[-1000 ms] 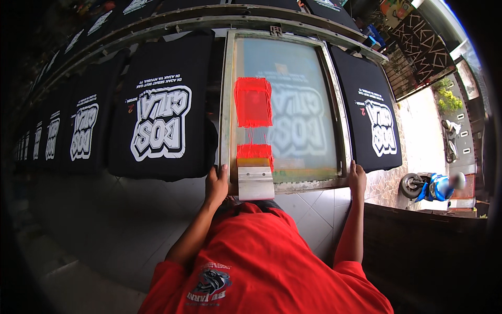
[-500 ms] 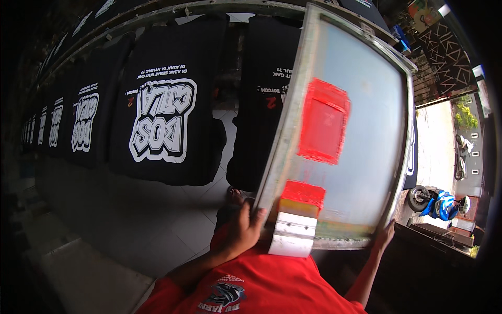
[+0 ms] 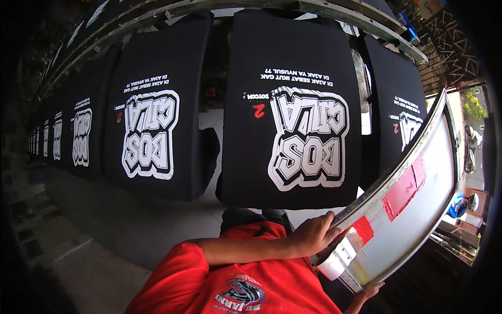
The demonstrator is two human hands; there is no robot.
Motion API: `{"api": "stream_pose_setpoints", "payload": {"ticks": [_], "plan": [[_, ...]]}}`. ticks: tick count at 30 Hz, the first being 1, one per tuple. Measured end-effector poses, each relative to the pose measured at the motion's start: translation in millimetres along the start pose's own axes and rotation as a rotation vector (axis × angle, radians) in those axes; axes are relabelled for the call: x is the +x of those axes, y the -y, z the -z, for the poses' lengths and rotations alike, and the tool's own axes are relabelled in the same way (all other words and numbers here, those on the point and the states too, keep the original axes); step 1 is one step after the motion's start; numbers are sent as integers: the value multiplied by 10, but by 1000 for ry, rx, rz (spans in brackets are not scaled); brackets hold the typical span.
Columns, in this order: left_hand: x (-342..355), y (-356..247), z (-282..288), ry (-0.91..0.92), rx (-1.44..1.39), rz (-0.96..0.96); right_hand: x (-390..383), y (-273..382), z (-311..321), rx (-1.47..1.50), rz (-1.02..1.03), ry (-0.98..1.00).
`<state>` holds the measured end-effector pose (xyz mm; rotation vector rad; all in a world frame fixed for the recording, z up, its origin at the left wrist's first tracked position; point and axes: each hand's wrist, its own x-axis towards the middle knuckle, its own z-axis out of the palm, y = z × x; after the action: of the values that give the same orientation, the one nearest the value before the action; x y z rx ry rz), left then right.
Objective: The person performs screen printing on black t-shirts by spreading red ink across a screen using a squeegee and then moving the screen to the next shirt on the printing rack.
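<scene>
My left hand (image 3: 317, 234) grips the near left edge of a screen printing frame (image 3: 342, 215). My right hand (image 3: 373, 290) holds its lower corner; only part of that hand shows. The frame is tilted at my right, its pale mesh bearing a patch of red ink (image 3: 403, 194). A white-handled squeegee (image 3: 340, 257) lies inside the frame at the near end, beside more red ink (image 3: 364, 230). Directly before me lies a black T-shirt (image 3: 293, 47) with large white lettering and a small red numeral. Another printed black T-shirt (image 3: 389, 73) is partly covered by the frame.
A row of similar black T-shirts (image 3: 157, 57) runs off to the left, with gaps between them. A metal rail (image 3: 361, 21) passes along their far side. Pale tiled floor (image 3: 172, 230) lies below. At far right, a blue motorcycle (image 3: 457, 205) shows beyond the frame.
The screen frame has swung right and down, away from the T-shirts, with both hands on it. The T-shirt before me is now uncovered, and my left arm reaches across my body.
</scene>
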<state>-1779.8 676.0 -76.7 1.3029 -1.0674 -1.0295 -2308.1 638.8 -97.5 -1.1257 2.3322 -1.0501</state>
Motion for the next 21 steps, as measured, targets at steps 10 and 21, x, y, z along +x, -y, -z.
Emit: {"api": "stream_pose_setpoints", "payload": {"ticks": [10, 21], "plan": [[503, 58, -221, 52, 1, 58, 162, -183, -359, 116, -115, 80], [797, 140, -269, 0, 86, 78, 244, 170, -635, -6, -92, 95]]}}
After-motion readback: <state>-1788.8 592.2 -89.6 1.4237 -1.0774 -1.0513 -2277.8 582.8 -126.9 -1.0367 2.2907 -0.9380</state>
